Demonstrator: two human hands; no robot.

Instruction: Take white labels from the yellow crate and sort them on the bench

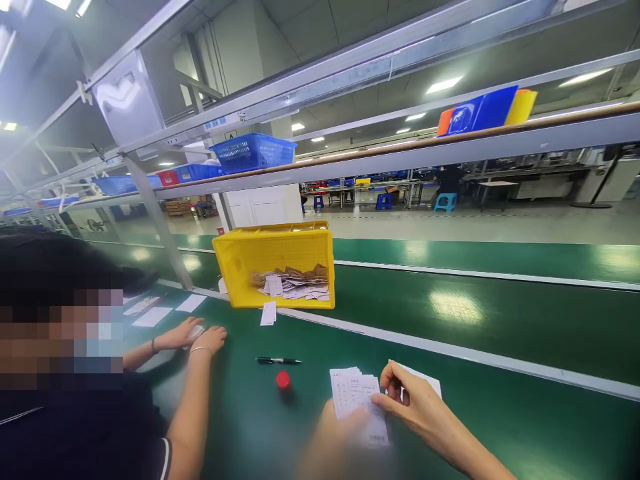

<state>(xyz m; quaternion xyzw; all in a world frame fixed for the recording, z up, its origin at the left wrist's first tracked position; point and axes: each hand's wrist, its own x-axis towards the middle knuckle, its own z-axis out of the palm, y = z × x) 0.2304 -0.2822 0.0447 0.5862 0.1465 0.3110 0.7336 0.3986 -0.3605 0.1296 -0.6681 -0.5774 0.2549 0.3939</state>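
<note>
My left hand point(334, 430), smeared by motion, holds a few printed paper slips point(361, 393) fanned slightly apart, its thumb across their face. My right hand point(417, 403) is at the right edge of these slips, fingers curled and thumb on the edge as in a pinch. White paper point(431, 383) lies on the green work surface point(240, 427) behind my right hand, which partly covers it. To the left of the slips are a red round cap or small container point(283, 381) and a black pen point(279, 361).
A yellow bin point(275, 250) lies on its side with many slips in it; one slip point(269, 313) rests before its opening. At left a co-worker's hands point(207, 339) handle paper near more sheets point(153, 317). Overhead, a shelf point(375, 160) carries a blue basket point(255, 152) and coloured bins point(483, 113).
</note>
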